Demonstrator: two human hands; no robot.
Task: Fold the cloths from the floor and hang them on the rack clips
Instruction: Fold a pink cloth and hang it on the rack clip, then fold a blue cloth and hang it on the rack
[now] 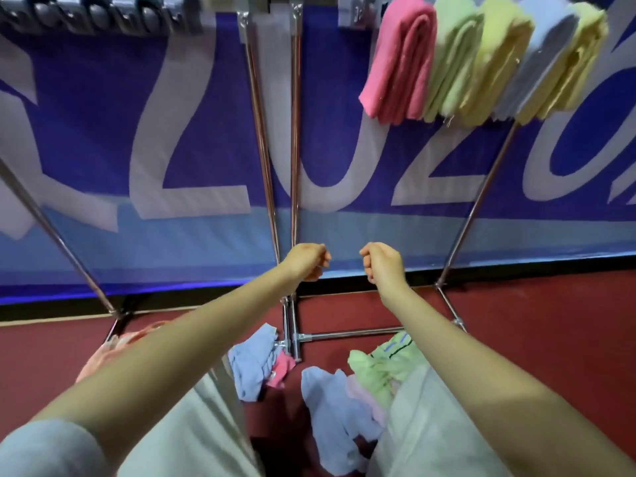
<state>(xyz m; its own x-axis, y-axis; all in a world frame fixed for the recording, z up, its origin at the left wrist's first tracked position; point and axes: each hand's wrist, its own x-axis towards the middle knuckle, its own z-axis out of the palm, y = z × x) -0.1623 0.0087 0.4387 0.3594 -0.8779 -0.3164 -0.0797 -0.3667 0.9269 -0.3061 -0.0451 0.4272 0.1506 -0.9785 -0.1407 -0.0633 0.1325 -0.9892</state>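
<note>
Here both arms reach forward, and the left hand (pixel 307 261) and right hand (pixel 382 262) are each curled into a loose fist, knuckles facing one another with a small gap between. The fingers (pixel 322 256) of both hands are drawn together into the palms, and nothing shows inside either grip.

Well above the fingers and off to the right, folded cloths hang in a row along the top of the rack (pixel 294 139): a pink cloth (pixel 401 63), a green cloth (pixel 452 62), a yellow cloth (pixel 495 62), a pale blue cloth (pixel 543 63) and another yellow one at the end, each touching its neighbour. The clips holding them are too blurred to make out.

Below the fingers, on the red floor (pixel 537 339), unfolded cloths lie crumpled: a blue one (pixel 253 366) touching a small pink one (pixel 280 368) near the rack's foot bar, a second blue one (pixel 335 407) nearer the body, and a green one (pixel 382 368) partly hidden by the right forearm. A pinkish cloth (pixel 115 342) shows behind the left forearm.

Beyond the fingers, the rack's metal poles stand before a blue banner (pixel 103 115) with large pale letters.
</note>
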